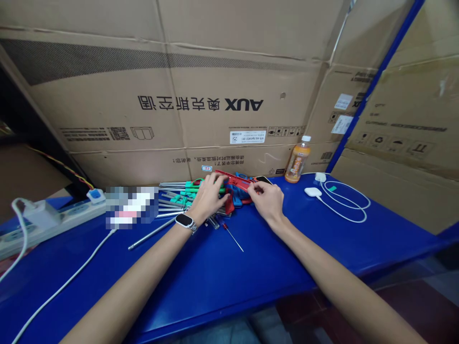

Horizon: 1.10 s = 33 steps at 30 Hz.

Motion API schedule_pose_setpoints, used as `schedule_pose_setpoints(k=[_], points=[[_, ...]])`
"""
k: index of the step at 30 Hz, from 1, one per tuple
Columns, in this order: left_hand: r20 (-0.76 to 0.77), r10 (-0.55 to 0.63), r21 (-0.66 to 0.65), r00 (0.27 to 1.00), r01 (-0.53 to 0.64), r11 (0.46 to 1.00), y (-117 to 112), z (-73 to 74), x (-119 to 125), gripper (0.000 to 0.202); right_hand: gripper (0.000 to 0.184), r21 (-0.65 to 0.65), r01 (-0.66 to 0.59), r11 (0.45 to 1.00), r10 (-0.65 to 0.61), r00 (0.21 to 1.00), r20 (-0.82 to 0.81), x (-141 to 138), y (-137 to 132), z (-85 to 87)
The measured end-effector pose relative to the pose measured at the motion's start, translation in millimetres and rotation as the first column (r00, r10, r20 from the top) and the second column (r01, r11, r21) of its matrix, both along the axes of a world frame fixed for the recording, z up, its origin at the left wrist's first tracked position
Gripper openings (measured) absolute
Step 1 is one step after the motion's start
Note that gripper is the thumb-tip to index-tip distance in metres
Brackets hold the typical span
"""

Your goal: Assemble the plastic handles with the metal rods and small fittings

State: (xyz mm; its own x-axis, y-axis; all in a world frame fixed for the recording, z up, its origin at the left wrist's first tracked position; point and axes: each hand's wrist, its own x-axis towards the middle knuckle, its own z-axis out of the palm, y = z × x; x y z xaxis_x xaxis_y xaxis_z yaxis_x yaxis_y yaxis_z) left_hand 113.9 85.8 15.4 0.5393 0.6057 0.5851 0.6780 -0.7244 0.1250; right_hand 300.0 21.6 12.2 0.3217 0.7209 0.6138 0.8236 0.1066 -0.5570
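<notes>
A long, narrow red plastic piece [238, 181] lies slanted between my two hands; its exact kind is unclear. My right hand [268, 198] is closed on its right end, pinching it between thumb and fingers. At the other end, my left hand [210, 193], with a watch [184, 220] on the wrist, has its fingertips against the red piece and its thumb spread apart. Under and around the left hand is a pile of screwdrivers [175, 196] with green handles and metal shafts. Blue-handled tools [237, 201] lie behind the hands. A thin screwdriver [234, 238] with a red handle points toward me.
A metal rod [154, 235] lies left of the pile on the blue table [201, 286]. An orange drink bottle [298, 160] stands at the back right, near a white charger cable [344, 208]. Along the left runs a power strip [71, 220]. Cardboard [201, 71] walls the back.
</notes>
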Motion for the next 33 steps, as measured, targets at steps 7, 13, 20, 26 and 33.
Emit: schedule_pose_setpoints(k=[7, 13, 20, 26, 33], points=[[0.016, -0.049, 0.176, 0.999, 0.045, 0.983, -16, 17.0, -30, 0.023, 0.029, 0.060, -0.348, 0.935, 0.347, 0.874, -0.340, -7, -8, -7.6], [-0.217, -0.126, 0.135, 0.968, 0.157, 0.978, -60, 11.4, -106, 0.022, 0.028, -0.265, -0.575, 0.774, 0.538, 0.818, -0.205, -31, -21, -7.9], [-0.190, -0.255, -0.154, 0.948, 0.228, 0.961, -112, -9.7, -145, 0.024, 0.023, -0.526, -0.387, 0.757, 0.619, 0.683, 0.387, -64, -47, -5.8], [-0.100, -0.239, -0.298, 0.966, 0.200, 0.933, -118, -16.4, -146, 0.025, 0.019, -0.572, -0.382, 0.726, 0.660, 0.622, 0.423, -63, -46, -9.3], [-0.104, 0.140, -0.291, 0.985, -0.165, 0.942, -69, -2.7, -149, 0.014, 0.020, -0.555, -0.427, 0.713, 0.589, 0.795, 0.145, -68, -24, -3.9]])
